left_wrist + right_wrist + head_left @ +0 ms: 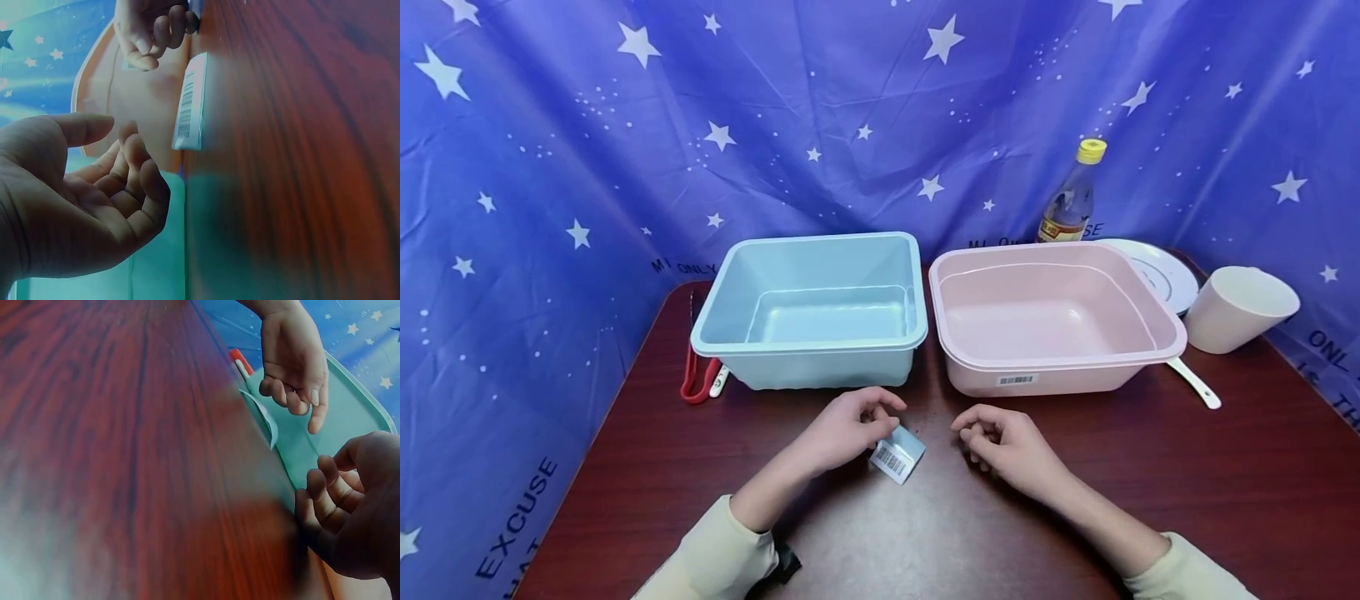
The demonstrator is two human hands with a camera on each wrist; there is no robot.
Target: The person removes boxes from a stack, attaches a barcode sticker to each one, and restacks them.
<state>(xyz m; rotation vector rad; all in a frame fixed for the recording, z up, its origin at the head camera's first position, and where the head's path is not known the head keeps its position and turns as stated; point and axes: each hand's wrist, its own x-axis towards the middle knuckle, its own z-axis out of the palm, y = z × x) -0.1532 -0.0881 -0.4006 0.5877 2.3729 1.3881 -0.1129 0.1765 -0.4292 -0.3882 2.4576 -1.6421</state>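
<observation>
A small pale-blue card [898,454] with a white barcode label lies on the table between my hands. In the right wrist view this card [259,419] looks bent, with its edges lifted off the wood. My left hand [850,427] hovers beside and above it, fingers loosely curled; the left wrist view shows this hand [94,200] empty, apart from the card [192,103]. Across a short gap is my right hand [1011,446], also loosely curled with nothing in it. Behind the hands stand a blue basin [820,367] and a pink basin [1060,380].
Red-handled scissors [700,387] poke out left of the blue basin. On the right are a white spoon handle [1198,385], a white cup [1236,312], a plate [1172,279] and a yellow-capped bottle [1071,200]. A starry blue curtain [820,108] hangs behind the table.
</observation>
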